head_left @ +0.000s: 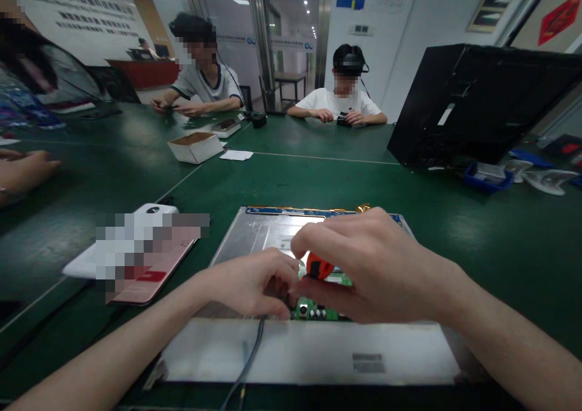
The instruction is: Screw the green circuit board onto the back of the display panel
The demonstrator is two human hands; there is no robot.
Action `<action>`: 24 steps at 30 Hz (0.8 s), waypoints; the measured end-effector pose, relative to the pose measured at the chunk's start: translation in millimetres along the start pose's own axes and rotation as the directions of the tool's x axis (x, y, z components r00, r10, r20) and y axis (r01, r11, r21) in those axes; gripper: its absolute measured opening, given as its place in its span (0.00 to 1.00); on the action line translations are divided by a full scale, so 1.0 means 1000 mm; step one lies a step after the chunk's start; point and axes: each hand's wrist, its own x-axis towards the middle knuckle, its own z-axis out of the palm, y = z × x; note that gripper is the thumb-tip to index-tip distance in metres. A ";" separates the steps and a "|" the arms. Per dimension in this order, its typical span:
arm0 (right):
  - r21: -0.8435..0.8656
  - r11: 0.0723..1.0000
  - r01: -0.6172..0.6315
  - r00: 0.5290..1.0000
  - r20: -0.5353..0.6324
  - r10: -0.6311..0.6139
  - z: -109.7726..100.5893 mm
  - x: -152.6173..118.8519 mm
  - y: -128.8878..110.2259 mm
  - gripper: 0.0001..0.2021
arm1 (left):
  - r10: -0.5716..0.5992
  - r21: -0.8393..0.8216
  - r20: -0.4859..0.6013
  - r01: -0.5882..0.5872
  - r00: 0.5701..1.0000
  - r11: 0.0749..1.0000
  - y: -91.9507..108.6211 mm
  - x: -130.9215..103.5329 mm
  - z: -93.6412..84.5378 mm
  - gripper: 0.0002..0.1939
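My right hand (377, 259) is closed round an orange-and-black screwdriver (317, 267), only its handle end showing between thumb and fingers. Its tip is hidden. Close beside it, my left hand (250, 280) has its fingers curled down at the green circuit board (313, 311); whatever they pinch is hidden. The board lies on the back of a flat silver display panel (259, 235), partly covered by both hands. Along the panel's near side runs a whitish strip (313, 353). A dark cable (254, 350) passes from under my left hand toward the near table edge.
Left of the panel lie a white phone (84, 259) and a pink phone (152, 280). Farther off are an open white box (197, 150) and paper (236, 155). A large black monitor (477, 102) and blue tray (487, 177) stand right. Several people sit round the green table (318, 177).
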 end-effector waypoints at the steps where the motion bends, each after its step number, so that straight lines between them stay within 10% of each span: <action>1: -0.009 1.000 -0.010 1.000 -0.023 0.010 -0.003 -0.001 0.002 0.06 | -0.004 -0.028 0.014 0.005 1.000 1.000 0.001 0.000 -0.003 0.05; 9: 0.051 0.968 -0.245 0.943 -0.218 0.250 -0.030 -0.017 0.042 0.16 | -0.087 0.078 -0.175 0.102 0.981 0.992 -0.001 0.002 -0.027 0.10; 14: 0.275 0.823 -0.497 0.807 -0.201 0.555 -0.010 -0.054 0.083 0.17 | -0.219 0.149 -0.409 0.302 0.886 0.942 -0.022 0.010 -0.020 0.10; 24: 0.553 0.542 -0.633 0.627 -0.044 0.778 0.033 -0.122 0.107 0.17 | -0.299 0.164 -0.424 0.398 0.855 0.903 -0.026 0.036 -0.012 0.07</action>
